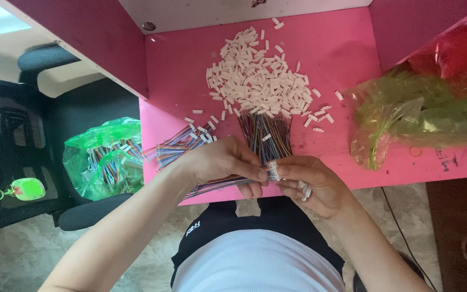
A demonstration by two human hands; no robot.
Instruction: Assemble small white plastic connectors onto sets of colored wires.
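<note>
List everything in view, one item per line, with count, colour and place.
pink table: one, pink, centre.
connector housings: many, white, heaped on the table's far middle.
loose wire bundle: one, multicoloured, below the heap.
wire sets: several, multicoloured, table's left edge.
green bag of wires: one, on the chair at left.
office chair: one, black, left.
green keyring tag: one, hanging on the chair.
green and red bags: crumpled, table's right.
left hand: holds a wire set.
right hand: pinches a white housing, with more in its palm.
</note>
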